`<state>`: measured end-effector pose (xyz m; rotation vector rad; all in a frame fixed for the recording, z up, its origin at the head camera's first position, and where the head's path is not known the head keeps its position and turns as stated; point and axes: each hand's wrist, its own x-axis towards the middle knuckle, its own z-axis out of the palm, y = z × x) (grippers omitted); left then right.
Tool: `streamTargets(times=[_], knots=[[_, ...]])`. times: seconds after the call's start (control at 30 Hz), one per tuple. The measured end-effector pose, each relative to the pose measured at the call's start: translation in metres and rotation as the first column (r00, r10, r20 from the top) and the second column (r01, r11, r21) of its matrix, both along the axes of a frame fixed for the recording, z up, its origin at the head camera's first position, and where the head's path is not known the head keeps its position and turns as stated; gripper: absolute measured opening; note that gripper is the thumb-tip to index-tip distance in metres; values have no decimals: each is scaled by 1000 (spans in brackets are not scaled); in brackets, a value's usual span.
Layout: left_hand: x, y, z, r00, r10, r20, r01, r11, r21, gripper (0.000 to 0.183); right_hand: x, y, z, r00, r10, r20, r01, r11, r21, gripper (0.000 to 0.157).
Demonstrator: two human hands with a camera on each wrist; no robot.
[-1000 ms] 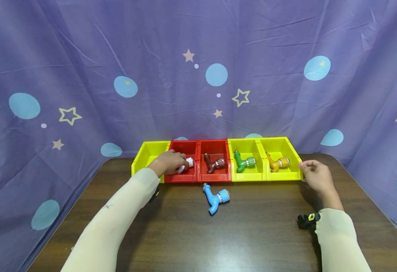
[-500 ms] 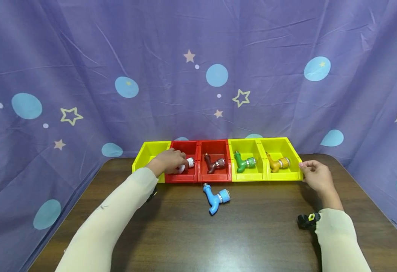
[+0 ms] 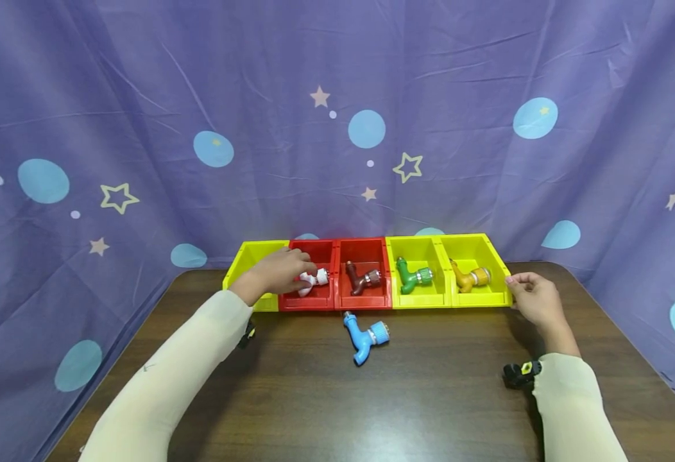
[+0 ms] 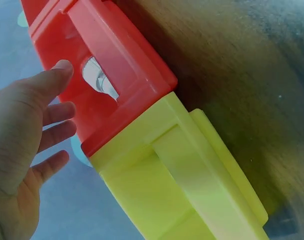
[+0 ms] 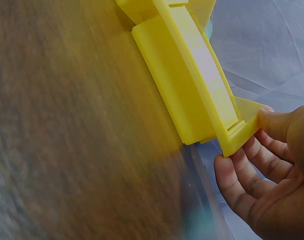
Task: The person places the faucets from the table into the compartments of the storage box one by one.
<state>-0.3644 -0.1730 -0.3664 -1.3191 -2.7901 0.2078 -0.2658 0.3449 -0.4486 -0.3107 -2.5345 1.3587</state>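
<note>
A white tap [image 3: 313, 280] lies in the left red bin [image 3: 308, 303]; in the left wrist view only its handle [image 4: 93, 75] shows. Just above that bin is my left hand [image 3: 282, 268], its fingers spread and apart from the tap. On the far right, my right hand [image 3: 536, 300] pinches the side edge of the end yellow bin [image 5: 229, 132] between thumb and fingers. That bin holds an orange-yellow tap [image 3: 470, 277]. A green tap [image 3: 414, 276] and a dark brown tap [image 3: 363, 278] lie in the bins between.
A blue tap [image 3: 365, 338] lies on the wooden table [image 3: 430, 385] in front of the row. The leftmost yellow bin [image 3: 251, 255] is partly behind my left hand. Right behind the bins hangs a purple curtain [image 3: 291, 160].
My left hand has let go of the white tap and drawn back up and left, uncovering more of it. My right hand stays at the yellow bin's edge.
</note>
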Motion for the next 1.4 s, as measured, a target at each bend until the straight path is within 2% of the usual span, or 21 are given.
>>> streamTargets(times=[0.17,0.3,0.7,1.1,1.4], knots=[[8,-2,1,1000,-3,-14,3,1000,30,33,-1,0,-1,1000,-5,8,5,1000,0,42],[16,1,3,999,-31,-39,33,998,46,33,-1,1,-1,1000,-6,16,6,1000,-5,43],[39,26,5,991,-111,-79,119,988,96,35,-1,1,-1,1000,-8,15,8,1000,2,44],[58,47,-5,972,-219,-85,229,964,135,39,-1,0,-1,1000,-9,8,9,1000,-3,42],[73,59,-15,958,-284,-36,286,952,109,46,-3,1,-2,1000,-15,17,16,1000,-4,42]])
